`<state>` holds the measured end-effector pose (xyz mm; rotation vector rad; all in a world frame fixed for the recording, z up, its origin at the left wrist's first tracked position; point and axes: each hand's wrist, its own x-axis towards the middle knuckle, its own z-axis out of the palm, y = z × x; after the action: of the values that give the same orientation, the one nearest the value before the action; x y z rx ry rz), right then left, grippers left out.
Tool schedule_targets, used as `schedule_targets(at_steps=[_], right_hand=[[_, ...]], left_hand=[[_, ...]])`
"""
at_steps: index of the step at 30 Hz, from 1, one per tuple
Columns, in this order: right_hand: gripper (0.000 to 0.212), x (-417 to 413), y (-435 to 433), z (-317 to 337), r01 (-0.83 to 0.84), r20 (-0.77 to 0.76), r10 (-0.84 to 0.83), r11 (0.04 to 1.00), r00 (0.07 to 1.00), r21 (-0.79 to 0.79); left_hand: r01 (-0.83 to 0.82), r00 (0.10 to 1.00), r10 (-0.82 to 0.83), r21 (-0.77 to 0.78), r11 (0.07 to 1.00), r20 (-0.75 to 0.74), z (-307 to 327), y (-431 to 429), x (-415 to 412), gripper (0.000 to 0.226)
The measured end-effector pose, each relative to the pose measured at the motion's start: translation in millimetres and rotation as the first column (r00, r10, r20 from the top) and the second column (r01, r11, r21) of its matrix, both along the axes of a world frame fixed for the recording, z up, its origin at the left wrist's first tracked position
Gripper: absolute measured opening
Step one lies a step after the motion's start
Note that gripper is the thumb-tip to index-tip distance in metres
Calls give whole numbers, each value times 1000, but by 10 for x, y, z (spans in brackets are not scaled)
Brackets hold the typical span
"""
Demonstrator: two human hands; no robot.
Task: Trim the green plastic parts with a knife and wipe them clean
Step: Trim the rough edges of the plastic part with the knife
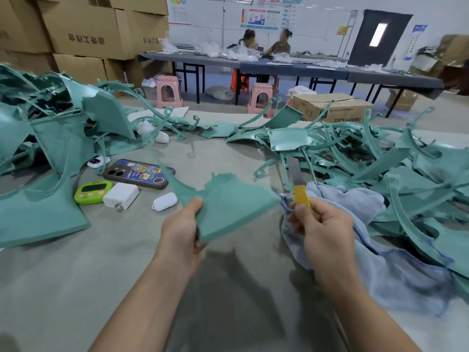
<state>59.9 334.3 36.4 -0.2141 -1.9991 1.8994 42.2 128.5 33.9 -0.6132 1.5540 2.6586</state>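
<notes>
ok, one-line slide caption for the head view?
Left hand holds a green plastic part while the right hand grips a yellow-handled knife beside a blue cloth.

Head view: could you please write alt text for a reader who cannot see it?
A left hand grips a green plastic part while the right hand holds a yellow-handled knife beside it. A blue cloth lies under that hand; green parts are heaped around.
</notes>
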Motion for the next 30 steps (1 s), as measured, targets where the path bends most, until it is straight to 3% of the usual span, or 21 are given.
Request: schedule_targets(at_steps=[2, 3, 5, 6, 10, 14, 16, 18, 20, 22, 24, 27, 28, 30], right_hand=[[36, -10, -53, 50, -149, 76, 198, 896, 977, -418], [28, -17, -35, 61, -203, 93, 284, 845, 954, -495], [11, 3, 3, 85, -296, 119, 416, 794, 901, -532], [13, 20, 9, 84, -330, 142, 461, 787, 876, -521], [23, 27, -33, 39, -266, 233, 397, 856, 888, -443], [33, 24, -79, 22, -195, 217, 344, 839, 914, -507], [30, 23, -109, 4, -127, 199, 293, 800, 935, -586], [22, 1, -122, -2, -62, 176, 248, 725, 953, -685], [19, -17, -111, -6, -37, 152, 224, 667, 963, -744], [20, -19, -104, -29, -57, 134, 234, 664, 963, -746], [23, 1, -130, -47, -112, 148, 289, 717, 946, -688], [30, 21, -155, -71, -149, 211, 314, 815, 926, -560], [31, 23, -151, -73, -127, 232, 264, 870, 936, -477], [28, 35, -132, -61, -99, 164, 131, 976, 978, -195]], left_hand=[[82, 996, -83, -20, 996, -32, -17, -9, -3, 16], [123, 991, -126, -57, 991, -42, -39, -24, -6, 19], [201, 976, -212, -174, 964, -49, -64, -30, 13, 20], [225, 969, -242, -227, 948, -47, -74, -24, 24, 18], [284, 950, -306, -245, 927, -57, -77, 10, 54, 16], [409, 900, -416, -76, 909, -130, -32, -12, 95, 38], [507, 843, -470, 94, 857, -261, -5, -28, 111, 45], [600, 763, -509, 144, 787, -398, -4, -42, 118, 47], [654, 698, -570, 63, 754, -433, -14, 7, 133, 59], [648, 689, -621, -67, 759, -372, -15, 114, 175, 71], [582, 718, -604, -177, 794, -347, -72, 225, 218, 56], [200, 920, -295, -339, 919, -257, -116, 340, 225, 25], [44, 956, -164, -435, 900, -244, -127, 358, 193, 14], [-204, 952, 6, -624, 754, -305, -139, 315, 160, 11]])
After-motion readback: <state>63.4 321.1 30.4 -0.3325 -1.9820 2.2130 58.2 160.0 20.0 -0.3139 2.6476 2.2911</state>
